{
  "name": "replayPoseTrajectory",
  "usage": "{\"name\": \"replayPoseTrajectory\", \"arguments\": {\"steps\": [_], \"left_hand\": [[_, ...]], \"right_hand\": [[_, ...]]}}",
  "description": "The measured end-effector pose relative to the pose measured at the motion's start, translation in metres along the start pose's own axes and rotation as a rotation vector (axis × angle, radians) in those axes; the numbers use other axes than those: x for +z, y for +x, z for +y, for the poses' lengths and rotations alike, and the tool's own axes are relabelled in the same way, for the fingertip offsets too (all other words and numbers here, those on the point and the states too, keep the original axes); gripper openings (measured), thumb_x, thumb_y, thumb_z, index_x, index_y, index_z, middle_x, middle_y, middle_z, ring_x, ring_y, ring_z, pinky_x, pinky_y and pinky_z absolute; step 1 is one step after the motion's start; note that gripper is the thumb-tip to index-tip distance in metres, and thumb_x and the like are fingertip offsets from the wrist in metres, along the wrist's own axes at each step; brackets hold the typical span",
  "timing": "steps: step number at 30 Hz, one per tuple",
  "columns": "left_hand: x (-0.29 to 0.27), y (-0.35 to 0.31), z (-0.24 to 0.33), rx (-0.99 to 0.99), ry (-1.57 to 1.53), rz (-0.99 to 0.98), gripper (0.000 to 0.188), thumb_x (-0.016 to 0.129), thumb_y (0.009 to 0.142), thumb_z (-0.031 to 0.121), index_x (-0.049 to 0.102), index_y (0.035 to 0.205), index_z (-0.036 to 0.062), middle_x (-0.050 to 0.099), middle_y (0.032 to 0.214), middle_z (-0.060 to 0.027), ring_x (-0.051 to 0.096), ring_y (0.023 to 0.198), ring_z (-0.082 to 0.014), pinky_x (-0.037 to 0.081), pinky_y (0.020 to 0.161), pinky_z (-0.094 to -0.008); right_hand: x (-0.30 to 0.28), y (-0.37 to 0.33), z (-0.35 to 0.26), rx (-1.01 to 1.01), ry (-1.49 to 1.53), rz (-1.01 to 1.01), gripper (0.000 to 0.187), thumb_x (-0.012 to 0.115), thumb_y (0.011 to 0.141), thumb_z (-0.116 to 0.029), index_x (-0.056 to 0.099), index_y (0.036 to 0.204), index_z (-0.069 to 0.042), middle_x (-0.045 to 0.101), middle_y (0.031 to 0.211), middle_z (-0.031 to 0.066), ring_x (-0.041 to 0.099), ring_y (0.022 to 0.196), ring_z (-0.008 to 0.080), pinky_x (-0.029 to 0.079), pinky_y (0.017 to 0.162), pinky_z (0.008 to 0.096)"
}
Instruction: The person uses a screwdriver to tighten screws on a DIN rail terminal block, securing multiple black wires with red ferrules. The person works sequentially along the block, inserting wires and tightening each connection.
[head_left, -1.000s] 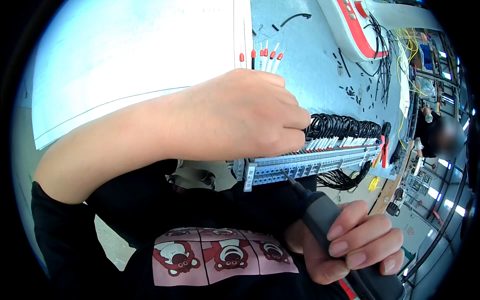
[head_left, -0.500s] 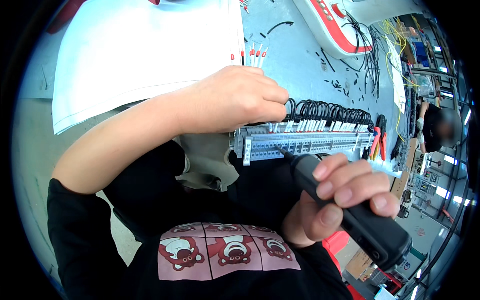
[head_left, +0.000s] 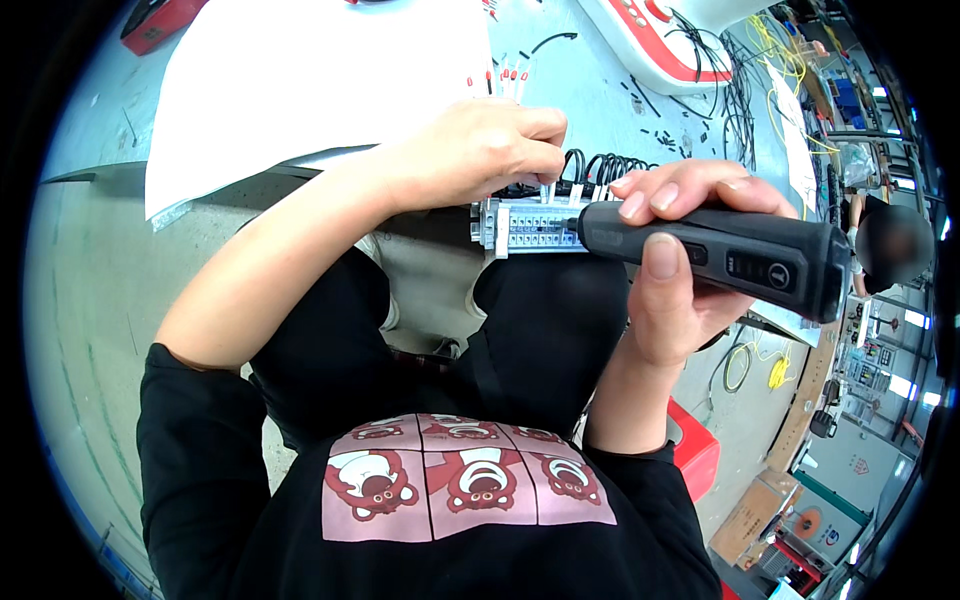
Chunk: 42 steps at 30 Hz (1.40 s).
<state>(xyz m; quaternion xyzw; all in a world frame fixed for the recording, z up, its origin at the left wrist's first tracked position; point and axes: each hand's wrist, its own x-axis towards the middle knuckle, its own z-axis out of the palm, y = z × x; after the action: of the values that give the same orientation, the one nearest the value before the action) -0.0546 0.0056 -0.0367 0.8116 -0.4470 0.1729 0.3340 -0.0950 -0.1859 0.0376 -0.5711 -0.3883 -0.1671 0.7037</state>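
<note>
The right hand (head_left: 670,310) gripped a black power screwdriver (head_left: 725,250), its tip at the grey terminal strip (head_left: 530,230); together they hid the strip's right part. The left hand (head_left: 480,150) curled its fingers beside black wires (head_left: 602,166); whether it pinched one could not be told. At right was a cardboard box (head_left: 757,515), contents unclear. Across the tabletop (head_left: 600,110), paper (head_left: 320,90) spread left, a white-and-red device (head_left: 655,45) far right.

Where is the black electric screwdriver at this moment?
In the head view, the screwdriver is right of centre, held in the right hand, its tip at the terminal strip.
</note>
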Motion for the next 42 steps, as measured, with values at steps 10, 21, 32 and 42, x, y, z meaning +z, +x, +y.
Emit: {"name": "replayPoseTrajectory", "arguments": {"steps": [10,21,32,42], "left_hand": [[-0.001,0.000,0.008,-0.059,0.026,-0.049,0.012,0.065,0.077,0.001,0.056,0.083,0.0073,0.054,0.091,-0.0051,0.059,0.080,-0.0260,0.048,0.070,-0.0381],[-0.001,0.003,0.006,-0.053,0.002,-0.064,0.010,0.063,0.079,0.005,0.057,0.086,0.0079,0.053,0.093,-0.0054,0.058,0.081,-0.0260,0.047,0.072,-0.0385],[-0.002,0.001,0.005,-0.052,-0.016,-0.059,0.008,0.063,0.080,0.007,0.057,0.085,0.0069,0.055,0.093,-0.0056,0.058,0.083,-0.0260,0.047,0.074,-0.0380],[-0.004,0.003,0.009,-0.063,0.016,-0.074,0.008,0.061,0.080,0.007,0.057,0.087,0.0069,0.055,0.092,-0.0061,0.057,0.082,-0.0269,0.046,0.073,-0.0389]], "right_hand": [[-0.002,-0.014,-0.038,-0.060,-0.122,0.233,0.046,0.073,0.084,-0.007,0.041,0.118,-0.008,0.057,0.089,0.0084,0.059,0.074,0.0188,0.055,0.076,0.0407],[-0.001,-0.016,-0.028,-0.042,-0.151,0.182,0.045,0.072,0.085,-0.007,0.038,0.115,-0.008,0.056,0.088,0.0095,0.059,0.073,0.0196,0.055,0.072,0.0386],[0.005,-0.015,-0.022,-0.038,-0.156,0.163,0.047,0.073,0.083,-0.007,0.037,0.114,-0.007,0.057,0.088,0.0123,0.059,0.073,0.0210,0.056,0.069,0.0386],[0.009,-0.012,-0.025,-0.070,-0.200,0.187,0.047,0.072,0.084,-0.008,0.037,0.115,-0.006,0.058,0.090,0.0134,0.063,0.073,0.0226,0.059,0.073,0.0432]]}}
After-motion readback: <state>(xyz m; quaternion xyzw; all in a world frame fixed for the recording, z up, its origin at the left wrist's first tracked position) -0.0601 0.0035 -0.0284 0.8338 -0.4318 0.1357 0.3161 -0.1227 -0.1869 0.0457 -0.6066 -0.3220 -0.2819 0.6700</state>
